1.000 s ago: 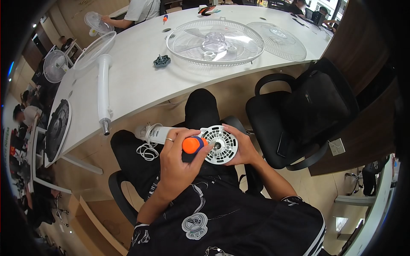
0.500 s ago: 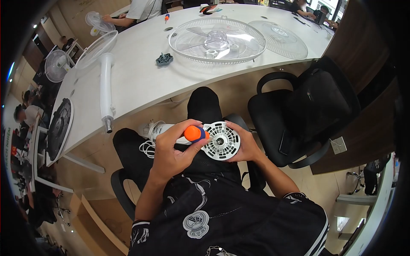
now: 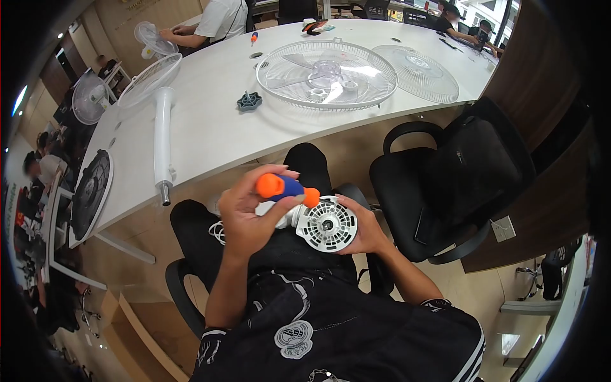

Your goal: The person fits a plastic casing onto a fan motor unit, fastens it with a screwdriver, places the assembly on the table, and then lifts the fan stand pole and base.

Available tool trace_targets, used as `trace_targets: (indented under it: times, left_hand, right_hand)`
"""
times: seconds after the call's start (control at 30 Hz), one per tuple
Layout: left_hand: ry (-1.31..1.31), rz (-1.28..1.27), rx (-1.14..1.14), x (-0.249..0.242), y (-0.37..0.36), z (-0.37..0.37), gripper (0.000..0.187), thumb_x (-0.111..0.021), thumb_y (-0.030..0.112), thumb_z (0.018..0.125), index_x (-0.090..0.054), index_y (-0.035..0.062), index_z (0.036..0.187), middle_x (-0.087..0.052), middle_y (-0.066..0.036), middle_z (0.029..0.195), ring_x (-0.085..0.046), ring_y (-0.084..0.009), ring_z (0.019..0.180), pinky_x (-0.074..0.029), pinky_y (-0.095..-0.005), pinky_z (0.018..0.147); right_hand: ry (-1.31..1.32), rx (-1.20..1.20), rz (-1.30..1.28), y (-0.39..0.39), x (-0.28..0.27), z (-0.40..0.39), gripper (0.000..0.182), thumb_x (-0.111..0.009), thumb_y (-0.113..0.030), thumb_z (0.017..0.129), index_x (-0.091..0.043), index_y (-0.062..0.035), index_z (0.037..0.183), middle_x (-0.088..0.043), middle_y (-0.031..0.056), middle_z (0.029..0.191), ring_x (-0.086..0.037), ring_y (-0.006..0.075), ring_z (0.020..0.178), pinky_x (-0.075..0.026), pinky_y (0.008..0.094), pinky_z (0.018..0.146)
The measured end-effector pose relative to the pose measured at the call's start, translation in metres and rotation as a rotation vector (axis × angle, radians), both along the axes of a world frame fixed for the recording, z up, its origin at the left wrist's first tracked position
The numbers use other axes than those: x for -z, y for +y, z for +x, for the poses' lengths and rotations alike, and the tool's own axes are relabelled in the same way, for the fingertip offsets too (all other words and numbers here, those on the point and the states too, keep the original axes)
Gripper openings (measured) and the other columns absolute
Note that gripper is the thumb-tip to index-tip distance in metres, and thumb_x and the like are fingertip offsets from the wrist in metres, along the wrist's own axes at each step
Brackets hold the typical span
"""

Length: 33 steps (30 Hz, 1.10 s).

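My left hand (image 3: pixel 245 213) is closed around a screwdriver (image 3: pixel 287 188) with a blue and orange handle. The handle lies tilted above the left rim of a white fan motor housing (image 3: pixel 330 224); its shaft and tip cannot be made out. My right hand (image 3: pixel 364 228) grips that housing by its right side, over my lap. The round slotted face with a dark centre is turned up toward me. A white neck and a coiled white cord (image 3: pixel 217 232) extend to the left, partly behind my left hand.
On the white table (image 3: pixel 216 137) are a fan grille with clear blades (image 3: pixel 326 75), another grille (image 3: pixel 417 71), a grey knob (image 3: pixel 249 101), a white fan pole (image 3: pixel 163 143) and a dark round base (image 3: pixel 93 194). A black chair (image 3: pixel 407 184) with a bag stands right. Other people sit farther off.
My left hand has drawn the screwdriver up and left from the housing's face, tipping the handle more sideways. The housing sits slightly lower in view, still in my right hand.
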<state>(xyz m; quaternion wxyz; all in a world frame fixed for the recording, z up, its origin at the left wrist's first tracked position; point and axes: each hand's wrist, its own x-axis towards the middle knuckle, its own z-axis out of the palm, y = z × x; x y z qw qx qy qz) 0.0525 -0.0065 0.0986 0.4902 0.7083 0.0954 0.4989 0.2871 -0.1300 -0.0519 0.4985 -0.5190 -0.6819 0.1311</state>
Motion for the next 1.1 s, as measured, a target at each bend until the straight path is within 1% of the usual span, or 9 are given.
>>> trace_targets:
  times: [0.2, 0.4, 0.83, 0.9, 0.93, 1.0, 1.03, 1.07, 1.1]
  left_hand:
    - [0.137, -0.001, 0.059, 0.013, -0.005, 0.02, 0.046, -0.078, -0.008, 0.081, -0.061, -0.0077, 0.123, -0.071, -0.021, 0.11, -0.069, -0.0229, 0.103, -0.056, -0.0362, 0.094]
    - [0.18, 0.1, 0.003, 0.012, -0.008, 0.021, 0.047, -0.08, -0.006, 0.08, -0.061, -0.0083, 0.123, -0.071, -0.021, 0.108, -0.07, -0.0225, 0.102, -0.056, -0.0351, 0.095]
    - [0.215, 0.157, 0.014, 0.008, -0.016, 0.02, 0.046, -0.079, -0.005, 0.081, -0.062, -0.0069, 0.123, -0.072, -0.019, 0.111, -0.07, -0.0214, 0.103, -0.055, -0.0332, 0.094]
    - [0.289, 0.246, 0.144, 0.001, -0.017, 0.021, 0.046, -0.071, -0.007, 0.087, -0.055, -0.0058, 0.131, -0.068, -0.02, 0.12, -0.068, -0.0234, 0.111, -0.053, -0.0344, 0.099]
    - [0.29, 0.244, 0.144, 0.001, -0.016, 0.021, 0.046, -0.071, -0.007, 0.087, -0.055, -0.0058, 0.131, -0.068, -0.02, 0.12, -0.068, -0.0234, 0.111, -0.053, -0.0344, 0.099]
    - [0.301, 0.184, 0.303, 0.003, -0.016, 0.025, 0.05, -0.061, -0.007, 0.092, -0.045, -0.0042, 0.14, -0.063, -0.021, 0.129, -0.063, -0.0255, 0.119, -0.048, -0.0351, 0.105]
    - [0.307, 0.135, 0.311, 0.005, -0.017, 0.027, 0.048, -0.059, -0.005, 0.094, -0.04, -0.0015, 0.137, -0.062, -0.019, 0.123, -0.064, -0.024, 0.115, -0.041, -0.0422, 0.112]
    - [0.307, 0.137, 0.313, 0.008, -0.015, 0.028, 0.048, -0.059, -0.005, 0.094, -0.04, -0.0015, 0.137, -0.062, -0.019, 0.123, -0.064, -0.024, 0.115, -0.041, -0.0422, 0.112]
    - [0.269, 0.112, 0.327, 0.012, -0.012, 0.029, 0.047, -0.064, -0.002, 0.093, -0.04, 0.0, 0.134, -0.062, -0.017, 0.117, -0.064, -0.022, 0.109, -0.039, -0.0453, 0.113]
  right_hand:
    - [0.002, 0.002, 0.015, 0.001, 0.005, 0.003, 0.106, -0.095, -0.033, 0.049, -0.049, -0.0039, 0.14, -0.056, 0.0248, 0.14, -0.061, 0.0387, 0.123, -0.049, 0.0426, 0.104]
    - [0.0, 0.007, 0.021, 0.001, 0.004, 0.003, 0.104, -0.094, -0.034, 0.049, -0.051, -0.0027, 0.139, -0.056, 0.0264, 0.139, -0.06, 0.0391, 0.124, -0.049, 0.0431, 0.104]
    - [-0.019, 0.023, 0.022, -0.003, -0.001, 0.001, 0.104, -0.093, -0.033, 0.05, -0.049, -0.0046, 0.14, -0.056, 0.026, 0.139, -0.061, 0.0399, 0.122, -0.05, 0.0436, 0.103]
    - [-0.02, 0.023, 0.015, -0.003, -0.001, 0.001, 0.104, -0.093, -0.033, 0.05, -0.048, -0.0047, 0.14, -0.056, 0.0254, 0.139, -0.061, 0.0397, 0.122, -0.05, 0.0438, 0.103]
    - [-0.023, 0.023, 0.009, -0.003, -0.001, 0.001, 0.105, -0.094, -0.033, 0.05, -0.048, -0.0049, 0.14, -0.055, 0.0248, 0.14, -0.061, 0.0396, 0.122, -0.05, 0.0439, 0.103]
    - [0.003, 0.016, -0.009, -0.003, 0.003, 0.001, 0.105, -0.094, -0.034, 0.05, -0.048, -0.0051, 0.141, -0.055, 0.0244, 0.14, -0.061, 0.0395, 0.122, -0.05, 0.0439, 0.103]
    - [0.027, 0.009, -0.026, -0.003, 0.004, 0.002, 0.105, -0.094, -0.034, 0.051, -0.048, -0.0052, 0.141, -0.055, 0.024, 0.14, -0.061, 0.0394, 0.122, -0.05, 0.044, 0.103]
    - [0.027, 0.011, -0.025, -0.003, 0.003, 0.002, 0.105, -0.094, -0.034, 0.051, -0.048, -0.0052, 0.141, -0.055, 0.024, 0.14, -0.061, 0.0394, 0.122, -0.05, 0.044, 0.103]
    - [0.015, 0.01, -0.011, -0.002, 0.001, 0.002, 0.105, -0.094, -0.034, 0.051, -0.048, -0.0053, 0.141, -0.055, 0.0241, 0.14, -0.061, 0.0395, 0.122, -0.05, 0.0439, 0.103]
